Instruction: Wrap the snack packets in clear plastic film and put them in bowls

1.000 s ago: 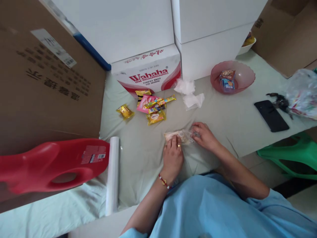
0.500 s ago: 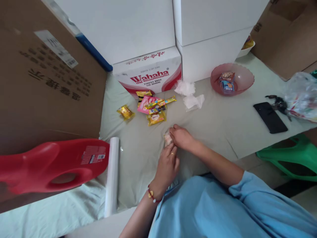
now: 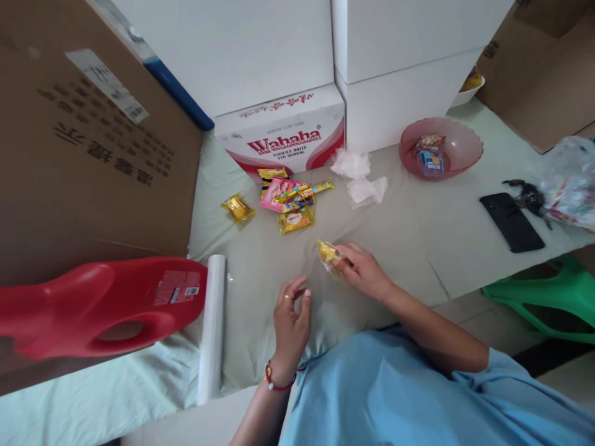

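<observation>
My right hand [image 3: 362,267] grips a small wrapped snack packet [image 3: 328,254], yellow-orange, held just above the pale green cloth. My left hand [image 3: 290,313] hovers to its left with fingers loosely curled and apart, holding nothing. A gold ring shows on one finger and a red bead bracelet on the wrist. Beyond my hands lies a small heap of colourful snack packets [image 3: 290,197], with one gold packet [image 3: 238,207] apart to the left.
A roll of clear film [image 3: 211,328] and a red plastic stool [image 3: 102,306] lie at left. A Wahaha box [image 3: 283,133], white boxes, crumpled tissue [image 3: 357,176], a pink bowl [image 3: 458,145] with snacks, a black phone [image 3: 511,221], keys and a plastic bag sit around.
My left hand has let go of the wrapped packet and drawn back to the left. My right hand has lifted the packet, now bunched up, slightly to the right.
</observation>
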